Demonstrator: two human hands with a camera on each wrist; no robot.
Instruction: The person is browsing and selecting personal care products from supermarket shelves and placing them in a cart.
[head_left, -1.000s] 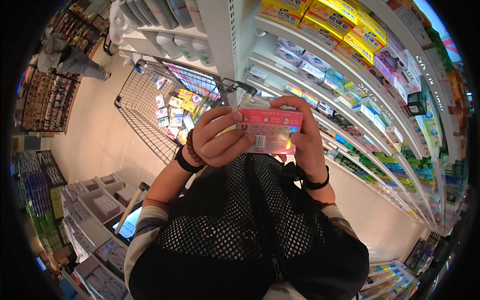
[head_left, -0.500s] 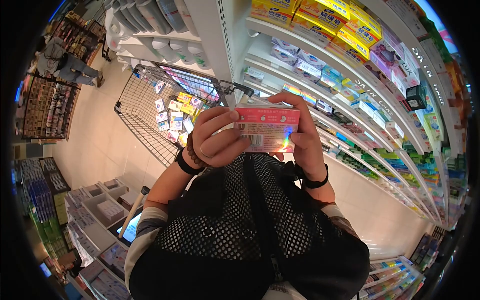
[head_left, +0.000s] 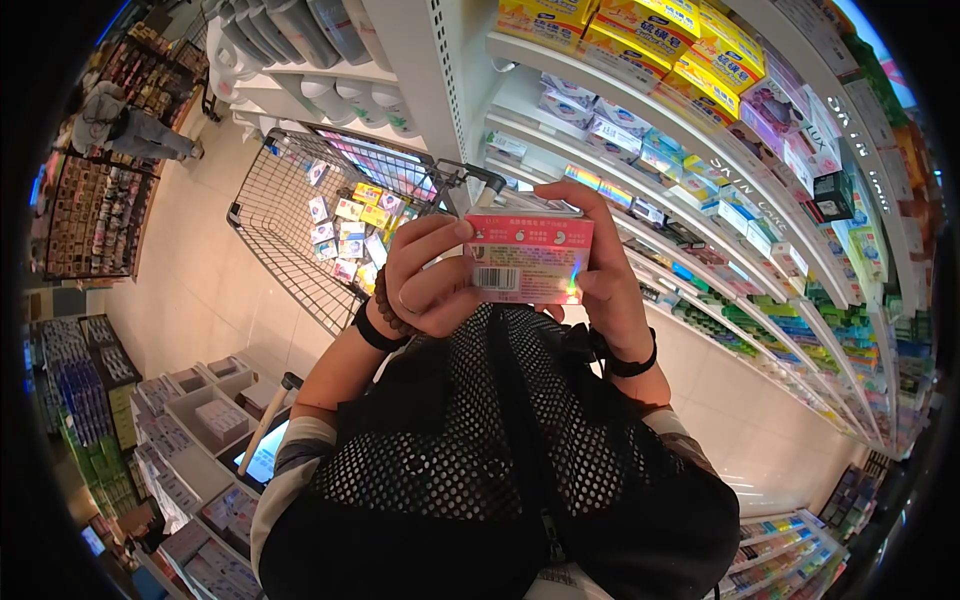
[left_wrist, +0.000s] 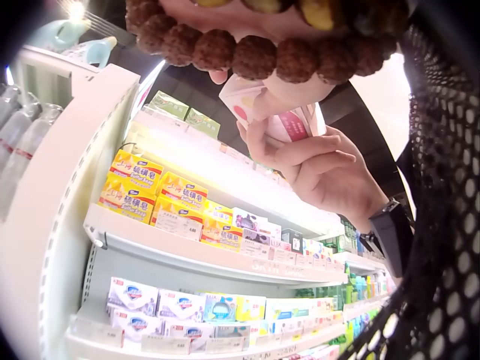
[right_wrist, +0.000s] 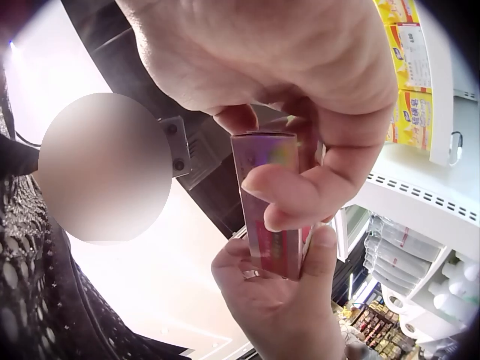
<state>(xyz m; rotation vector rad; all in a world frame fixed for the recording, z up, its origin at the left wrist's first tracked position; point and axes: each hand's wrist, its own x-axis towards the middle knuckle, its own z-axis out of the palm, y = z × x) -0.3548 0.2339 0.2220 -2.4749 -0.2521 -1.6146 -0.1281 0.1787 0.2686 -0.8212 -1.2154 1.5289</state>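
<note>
Both hands hold a small pink box [head_left: 530,258] in front of the chest, its printed side with a barcode turned up toward the head camera. My left hand [head_left: 432,275] grips the box's left end, fingers bent across its face. At the other end my right hand [head_left: 612,272] pinches it between thumb and fingers. In the right wrist view the box [right_wrist: 271,202] shows its narrow side, with the left hand [right_wrist: 281,304] beneath it. The left wrist view shows the right hand [left_wrist: 319,169] curled round the box.
A wire shopping cart [head_left: 290,215] with several small boxes stands ahead to the left. Shelves on the right carry yellow soap boxes [head_left: 640,35] and many other packs. White bins [head_left: 210,415] are at lower left. A person [head_left: 120,125] stands far left in the aisle.
The box and both hands have shifted slightly left in the head view, and the box's face has tilted a little. Both hands keep their hold.
</note>
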